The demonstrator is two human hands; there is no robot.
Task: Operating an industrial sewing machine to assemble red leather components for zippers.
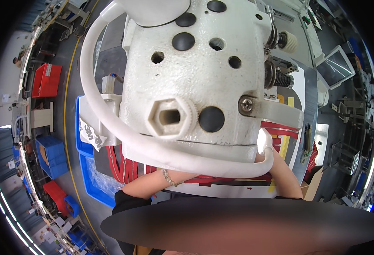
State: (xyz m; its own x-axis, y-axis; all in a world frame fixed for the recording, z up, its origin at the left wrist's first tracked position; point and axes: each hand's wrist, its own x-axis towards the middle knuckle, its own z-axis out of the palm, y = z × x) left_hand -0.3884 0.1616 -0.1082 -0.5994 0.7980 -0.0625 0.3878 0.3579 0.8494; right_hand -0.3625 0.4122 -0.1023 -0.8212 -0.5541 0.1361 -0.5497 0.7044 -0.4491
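Observation:
A large white sewing machine head fills the middle of the view and covers most of both hands. My left forearm reaches in from the lower left, with a beaded bracelet at the wrist. Only the back edge of my left hand shows below the machine; its fingers are hidden. From the lower right my right forearm goes up behind the machine's white tube, and that hand is hidden. Red zipper strips lie at the left of the machine, and more red zipper strips at its right.
Blue trays stand left of the table, one holding clear plastic wrap. A yellow ruler-like strip and scissors lie at the right. Beyond the floor's yellow line are red and blue crates.

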